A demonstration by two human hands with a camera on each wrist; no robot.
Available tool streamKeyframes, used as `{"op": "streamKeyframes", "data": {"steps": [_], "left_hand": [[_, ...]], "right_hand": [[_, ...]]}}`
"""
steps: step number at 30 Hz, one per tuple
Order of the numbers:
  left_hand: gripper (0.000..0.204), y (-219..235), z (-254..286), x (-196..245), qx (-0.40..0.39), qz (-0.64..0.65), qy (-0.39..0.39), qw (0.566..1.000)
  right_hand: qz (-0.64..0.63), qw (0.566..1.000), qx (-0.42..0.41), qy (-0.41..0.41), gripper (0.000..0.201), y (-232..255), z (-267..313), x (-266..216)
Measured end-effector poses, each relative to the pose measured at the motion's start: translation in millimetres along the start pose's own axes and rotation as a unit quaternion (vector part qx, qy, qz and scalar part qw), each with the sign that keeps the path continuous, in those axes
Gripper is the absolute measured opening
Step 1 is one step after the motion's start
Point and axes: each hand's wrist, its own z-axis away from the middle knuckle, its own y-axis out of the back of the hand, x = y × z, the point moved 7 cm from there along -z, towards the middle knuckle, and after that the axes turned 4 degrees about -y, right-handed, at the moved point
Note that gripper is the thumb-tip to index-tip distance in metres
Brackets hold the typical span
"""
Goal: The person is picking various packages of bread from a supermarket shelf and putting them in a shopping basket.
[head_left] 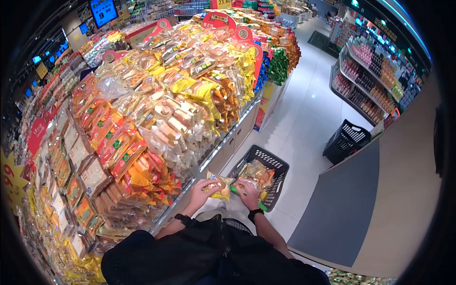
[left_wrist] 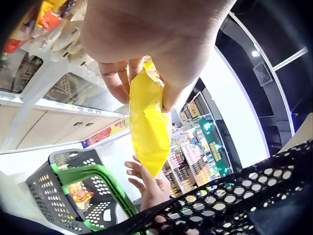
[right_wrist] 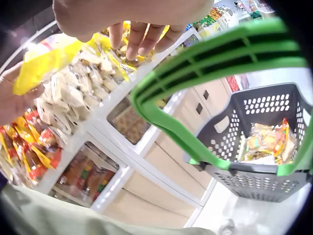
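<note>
In the head view my left hand (head_left: 202, 191) pinches a clear-and-yellow snack packet (head_left: 220, 186) by its left side. The packet's yellow face (left_wrist: 149, 122) hangs upright below those fingers in the left wrist view. Close to its right side is my right hand (head_left: 248, 194), its fingers apart and loosely bent; whether they touch the packet is unclear. A green basket handle (right_wrist: 183, 73) passes just below the right hand (right_wrist: 142, 24) in the right wrist view; whether it rests on the wrist cannot be seen. The dark basket (head_left: 280, 173) holds several wrapped snacks (head_left: 259, 175).
Heaped wrapped snacks (head_left: 175, 80) fill a long display at the left, with its pale edge (head_left: 237, 124) beside the basket. Another black basket (head_left: 349, 137) stands right of the aisle floor (head_left: 304, 114). A grey and beige panel (head_left: 337, 204) is at the right, with stocked shelves (head_left: 365, 71) beyond.
</note>
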Motion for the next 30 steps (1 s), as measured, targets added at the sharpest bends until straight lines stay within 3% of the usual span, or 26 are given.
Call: {"op": "streamKeyframes", "data": {"steps": [1, 3, 4, 6, 9, 11, 14, 15, 17, 18, 19, 21, 22, 23, 25, 27, 29, 30], "left_hand": [[0.032, -4, -15, 1, 0.016, -0.001, -0.026, 1.0], [0.03, -10, -46, 7, 0.004, 0.021, -0.014, 1.0], [0.03, -13, -58, 6, 0.0, 0.051, -0.008, 0.999], [0.031, -17, -79, 7, -0.004, 0.086, -0.002, 0.996], [0.033, -7, -106, 27, 0.039, 0.166, 0.007, 0.985], [0.035, 31, -118, 64, 0.077, 0.083, -0.041, 0.993], [0.035, 74, -156, 134, 0.186, 0.047, -0.104, 0.976], [0.036, 89, -169, 157, 0.203, -0.034, -0.103, 0.973], [0.036, 116, -197, 173, 0.264, -0.072, -0.122, 0.954], [0.036, 128, -209, 186, 0.267, -0.121, -0.1, 0.951], [0.036, 135, -224, 188, 0.295, -0.121, -0.133, 0.938], [0.039, 145, -247, 192, 0.287, -0.213, -0.069, 0.932], [0.039, 148, -263, 179, 0.278, -0.269, -0.089, 0.918], [0.04, 149, -272, 164, 0.268, -0.324, -0.107, 0.901], [0.039, 141, -265, 168, 0.276, -0.35, -0.092, 0.89], [0.039, 136, -265, 168, 0.282, -0.373, -0.078, 0.88], [0.039, 132, -269, 174, 0.301, -0.407, -0.15, 0.85], [0.04, 128, -273, 175, 0.281, -0.399, -0.133, 0.862]], "right_hand": [[0.016, 1.0, -0.006, 0.004, 0.032, -1, -8, -3], [-0.213, 0.968, -0.031, -0.132, 0.038, -8, -28, 0], [-0.199, 0.97, -0.039, -0.134, 0.038, -8, -37, 0], [-0.331, 0.898, -0.076, -0.281, 0.044, -18, -52, 18], [-0.39, 0.882, -0.08, -0.252, 0.046, -8, -113, 6], [-0.34, 0.909, -0.094, -0.221, 0.051, 2, -171, -40], [-0.46, 0.873, -0.094, -0.135, 0.041, 33, -278, -108], [-0.484, 0.864, -0.088, -0.106, 0.038, 33, -311, -121], [-0.495, 0.856, -0.106, -0.106, 0.03, 20, -362, -140], [-0.487, 0.86, -0.116, -0.095, 0.026, 19, -385, -152], [-0.479, 0.865, -0.127, -0.083, 0.023, 16, -405, -163], [-0.441, 0.888, -0.128, -0.034, 0.021, 5, -443, -165], [-0.344, 0.931, -0.124, 0.007, 0.025, 0, -456, -160], [-0.197, 0.971, -0.067, 0.114, 0.027, 10, -459, -165], [-0.146, 0.967, 0.042, 0.204, 0.025, 39, -439, -165], [-0.23, 0.968, 0.011, 0.094, 0.023, 60, -405, -139], [-0.261, 0.964, -0.006, 0.046, 0.021, 65, -374, -100], [-0.249, 0.968, -0.01, 0.022, 0.021, 67, -350, -78]]}}
